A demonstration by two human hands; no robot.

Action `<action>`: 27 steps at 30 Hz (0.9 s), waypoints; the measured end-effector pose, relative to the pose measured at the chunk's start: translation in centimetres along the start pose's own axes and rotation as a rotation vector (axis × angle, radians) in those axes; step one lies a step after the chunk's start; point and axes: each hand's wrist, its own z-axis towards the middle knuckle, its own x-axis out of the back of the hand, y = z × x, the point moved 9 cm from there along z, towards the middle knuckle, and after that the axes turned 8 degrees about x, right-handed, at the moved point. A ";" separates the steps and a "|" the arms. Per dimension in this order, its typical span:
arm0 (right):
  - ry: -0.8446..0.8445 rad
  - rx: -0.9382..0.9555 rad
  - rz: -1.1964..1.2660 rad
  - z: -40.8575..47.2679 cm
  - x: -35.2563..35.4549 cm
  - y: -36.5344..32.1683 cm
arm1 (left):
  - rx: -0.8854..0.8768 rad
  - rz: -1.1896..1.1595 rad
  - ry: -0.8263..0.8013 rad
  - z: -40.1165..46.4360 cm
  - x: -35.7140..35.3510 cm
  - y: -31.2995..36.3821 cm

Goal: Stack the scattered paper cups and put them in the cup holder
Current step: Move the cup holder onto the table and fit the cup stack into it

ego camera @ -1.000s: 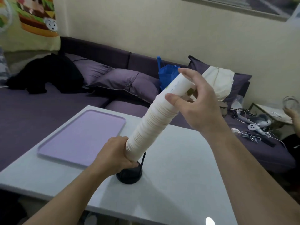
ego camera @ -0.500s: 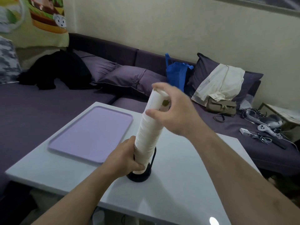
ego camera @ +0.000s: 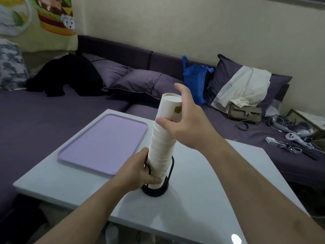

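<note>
One tall stack of paper cups (ego camera: 162, 143), too many to count; one black cup holder (ego camera: 155, 190); one lilac tray (ego camera: 103, 143); one white desk (ego camera: 202, 191); two hands, left hand (ego camera: 139, 171) and right hand (ego camera: 189, 124).

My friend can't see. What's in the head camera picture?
Two hands stand a tall stack of paper cups in a black cup holder on a white table. The left hand grips its bottom, the right hand its top. A purple tray lies beside.
</note>
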 end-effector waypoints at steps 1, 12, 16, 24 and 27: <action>0.007 -0.019 0.029 -0.3 -0.2 0.4 | 0.006 0.002 -0.006 -0.1 -0.1 0.0; -0.285 -0.320 0.153 -9.8 -9.1 11.9 | 0.150 0.157 -0.154 -1.2 -1.5 -2.9; -0.284 -0.294 0.172 -11.6 -11.8 13.5 | 0.122 0.176 -0.139 -1.6 -1.8 -3.2; -0.324 -0.330 0.200 -11.5 -12.8 15.4 | 0.119 0.152 -0.155 -0.6 -2.2 -4.2; -0.321 -0.328 0.197 -10.7 -12.8 15.4 | 0.115 0.151 -0.138 -0.5 -1.6 -4.0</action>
